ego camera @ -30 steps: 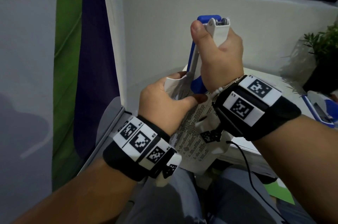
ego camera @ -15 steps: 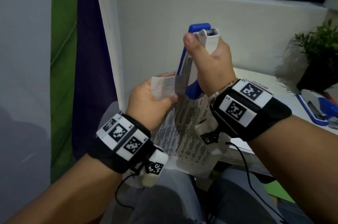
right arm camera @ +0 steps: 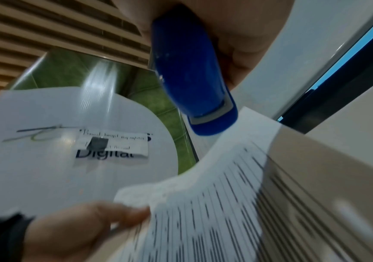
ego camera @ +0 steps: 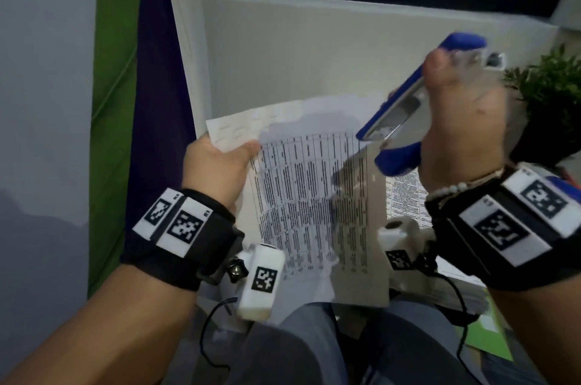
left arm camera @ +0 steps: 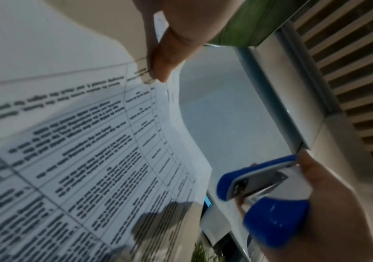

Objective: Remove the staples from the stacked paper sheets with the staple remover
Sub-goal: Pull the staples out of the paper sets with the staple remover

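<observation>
Head view: the left hand has the paper sheets by their top left corner, thumb on top and fingers underneath, pinching them. The pages hang out in front of the lap, printed table facing up. The right hand is wrapped around the blue and white staple remover, thumb pressed along its side. It's held up just off the top right corner of the sheets and isn't touching them. That hand is pretty motion-blurred. There's a white partition behind everything, and a plant off to the right.

Left wrist view: you can see the pinch close up, thumb and a finger squeezed together on the page corner. The sheets curve away below. The staple remover sits lower right in the other fist, clear of the paper's edge.

Right wrist view: mostly the blue end of the tool poking out of the curled fingers, hovering near the top edge of the sheets. The left thumb is at the bottom, clamped on the corner. A white panel reading "Digital" is behind. Can't tell if any staple is still in the corner, it's too blurry.
</observation>
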Demonstrator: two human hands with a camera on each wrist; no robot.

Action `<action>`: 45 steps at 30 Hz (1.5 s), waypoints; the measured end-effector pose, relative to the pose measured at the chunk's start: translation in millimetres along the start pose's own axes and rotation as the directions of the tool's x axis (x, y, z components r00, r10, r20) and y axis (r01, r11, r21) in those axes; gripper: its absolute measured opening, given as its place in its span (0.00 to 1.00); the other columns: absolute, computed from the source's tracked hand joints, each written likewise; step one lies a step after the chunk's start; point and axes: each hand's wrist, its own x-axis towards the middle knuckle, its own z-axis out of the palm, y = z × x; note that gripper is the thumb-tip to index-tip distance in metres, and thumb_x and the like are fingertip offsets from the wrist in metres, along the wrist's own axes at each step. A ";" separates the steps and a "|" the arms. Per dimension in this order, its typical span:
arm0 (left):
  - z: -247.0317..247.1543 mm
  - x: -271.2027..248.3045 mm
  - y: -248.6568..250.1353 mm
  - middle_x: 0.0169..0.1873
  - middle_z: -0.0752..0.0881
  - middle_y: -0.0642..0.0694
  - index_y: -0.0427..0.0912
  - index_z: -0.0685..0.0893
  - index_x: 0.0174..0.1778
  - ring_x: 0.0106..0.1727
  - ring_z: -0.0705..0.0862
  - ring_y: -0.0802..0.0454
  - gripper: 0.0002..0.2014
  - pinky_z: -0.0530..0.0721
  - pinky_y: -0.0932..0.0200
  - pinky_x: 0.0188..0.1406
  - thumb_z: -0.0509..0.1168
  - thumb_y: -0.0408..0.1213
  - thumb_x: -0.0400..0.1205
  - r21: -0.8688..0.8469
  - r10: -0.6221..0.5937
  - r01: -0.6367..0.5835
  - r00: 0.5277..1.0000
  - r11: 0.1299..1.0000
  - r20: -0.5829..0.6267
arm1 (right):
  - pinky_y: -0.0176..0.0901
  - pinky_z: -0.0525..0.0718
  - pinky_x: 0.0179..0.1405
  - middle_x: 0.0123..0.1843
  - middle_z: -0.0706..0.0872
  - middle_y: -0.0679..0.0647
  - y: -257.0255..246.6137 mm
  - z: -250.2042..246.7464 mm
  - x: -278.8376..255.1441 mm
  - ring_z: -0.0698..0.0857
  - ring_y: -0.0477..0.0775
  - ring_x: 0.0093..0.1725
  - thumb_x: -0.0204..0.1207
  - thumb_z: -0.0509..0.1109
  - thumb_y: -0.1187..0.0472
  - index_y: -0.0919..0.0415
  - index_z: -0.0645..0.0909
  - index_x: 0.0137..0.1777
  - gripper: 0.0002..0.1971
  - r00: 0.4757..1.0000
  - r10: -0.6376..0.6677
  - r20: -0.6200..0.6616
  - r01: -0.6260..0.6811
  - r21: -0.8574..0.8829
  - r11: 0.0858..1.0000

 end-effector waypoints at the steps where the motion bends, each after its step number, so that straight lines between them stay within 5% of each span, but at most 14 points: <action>1: 0.5 -0.3 2.4 0.35 0.85 0.60 0.51 0.83 0.38 0.30 0.84 0.73 0.12 0.80 0.76 0.28 0.70 0.26 0.76 -0.022 0.010 -0.011 1.000 1.000 -0.010 | 0.39 0.81 0.35 0.31 0.78 0.42 5.2 0.7 -4.1 0.80 0.42 0.30 0.74 0.69 0.44 0.46 0.73 0.36 0.12 0.998 0.037 0.043 -0.035 -0.054 0.998; 4: 5.2 -9.3 -1.6 0.33 0.86 0.60 0.52 0.82 0.38 0.34 0.86 0.68 0.10 0.84 0.69 0.35 0.70 0.30 0.77 0.064 0.070 -0.071 0.997 0.995 0.017 | 0.40 0.81 0.38 0.36 0.80 0.42 28.3 4.8 -16.2 0.81 0.38 0.32 0.70 0.70 0.36 0.46 0.72 0.40 0.16 0.985 0.138 0.104 -0.116 -0.195 0.974; 6: 7.5 -21.2 -8.9 0.33 0.87 0.61 0.55 0.84 0.40 0.38 0.85 0.63 0.11 0.84 0.64 0.42 0.69 0.30 0.78 0.176 0.217 -0.242 0.965 0.954 0.149 | 0.31 0.79 0.34 0.38 0.79 0.41 48.5 3.5 -20.0 0.82 0.34 0.31 0.70 0.68 0.39 0.49 0.73 0.46 0.16 0.976 0.186 0.111 -0.152 -0.259 0.954; 8: 7.1 -30.9 -18.5 0.43 0.87 0.62 0.54 0.88 0.50 0.46 0.85 0.62 0.13 0.83 0.67 0.45 0.67 0.29 0.79 0.349 0.375 -0.539 0.817 0.767 0.438 | 0.33 0.74 0.38 0.39 0.78 0.39 69.7 -1.8 -22.9 0.80 0.36 0.35 0.75 0.69 0.45 0.52 0.73 0.51 0.14 0.971 0.228 0.072 -0.189 -0.355 0.915; 10: 2.6 -33.4 -36.2 0.49 0.87 0.55 0.52 0.87 0.57 0.50 0.83 0.58 0.18 0.76 0.78 0.45 0.68 0.27 0.76 0.413 0.444 -0.755 0.642 0.509 0.625 | 0.42 0.73 0.44 0.39 0.78 0.41 90.2 -11.5 -27.3 0.80 0.50 0.42 0.77 0.68 0.45 0.52 0.74 0.49 0.12 0.947 0.319 0.023 -0.286 -0.388 0.876; 13: -2.9 -30.3 -60.1 0.41 0.84 0.50 0.44 0.89 0.53 0.43 0.78 0.58 0.09 0.70 0.76 0.39 0.68 0.35 0.78 0.326 0.547 -0.823 0.557 0.465 0.625 | 0.53 0.80 0.44 0.37 0.81 0.49 108.6 -23.2 -34.9 0.82 0.57 0.40 0.74 0.68 0.43 0.50 0.74 0.42 0.12 0.908 0.418 -0.011 -0.398 -0.327 0.857; 16: -1.2 -26.3 -79.2 0.41 0.80 0.53 0.41 0.86 0.53 0.41 0.79 0.53 0.23 0.73 0.68 0.42 0.75 0.16 0.64 0.252 0.644 -0.881 0.466 0.400 0.607 | 0.53 0.82 0.46 0.41 0.84 0.51 112.5 -27.8 -39.9 0.84 0.58 0.43 0.65 0.67 0.38 0.50 0.76 0.43 0.16 0.903 0.430 -0.006 -0.414 -0.284 0.865; 20: 2.5 -28.2 -81.7 0.39 0.81 0.52 0.43 0.86 0.49 0.41 0.80 0.51 0.25 0.76 0.65 0.43 0.76 0.14 0.62 0.199 0.679 -0.892 0.440 0.406 0.588 | 0.44 0.76 0.38 0.36 0.81 0.48 116.6 -32.9 -44.8 0.79 0.50 0.35 0.76 0.71 0.53 0.53 0.75 0.43 0.07 0.902 0.432 -0.017 -0.423 -0.244 0.873; 28: 1.3 -30.7 -83.3 0.39 0.76 0.56 0.48 0.83 0.48 0.41 0.76 0.52 0.24 0.75 0.57 0.38 0.74 0.17 0.66 0.169 0.658 -0.888 0.434 0.428 0.615 | 0.48 0.82 0.40 0.38 0.84 0.53 123.2 -40.2 -56.4 0.83 0.55 0.38 0.75 0.73 0.57 0.59 0.78 0.46 0.07 0.898 0.438 -0.043 -0.436 -0.215 0.874; 34: 1.2 -30.9 -86.6 0.38 0.76 0.54 0.39 0.90 0.43 0.43 0.76 0.52 0.19 0.72 0.65 0.43 0.76 0.14 0.62 0.191 0.644 -0.881 0.450 0.432 0.618 | 0.47 0.81 0.42 0.37 0.83 0.52 124.0 -43.0 -59.8 0.82 0.54 0.37 0.74 0.74 0.61 0.60 0.78 0.47 0.07 0.910 0.412 -0.047 -0.411 -0.224 0.884; 39: -0.7 -33.8 -87.7 0.38 0.76 0.53 0.47 0.84 0.46 0.41 0.77 0.51 0.15 0.76 0.57 0.38 0.76 0.27 0.69 0.139 0.720 -0.897 0.422 0.419 0.551 | 0.40 0.77 0.34 0.35 0.82 0.50 124.4 -43.6 -60.2 0.80 0.41 0.31 0.74 0.74 0.62 0.60 0.78 0.45 0.06 0.917 0.396 -0.041 -0.393 -0.246 0.886; 45: 0.1 -34.0 -93.2 0.37 0.74 0.54 0.46 0.81 0.41 0.39 0.76 0.50 0.11 0.75 0.56 0.34 0.75 0.30 0.69 0.145 0.713 -0.884 0.447 0.444 0.540 | 0.40 0.77 0.33 0.36 0.83 0.53 126.7 -44.1 -61.6 0.81 0.51 0.33 0.74 0.73 0.60 0.66 0.79 0.49 0.11 0.920 0.390 -0.041 -0.387 -0.260 0.885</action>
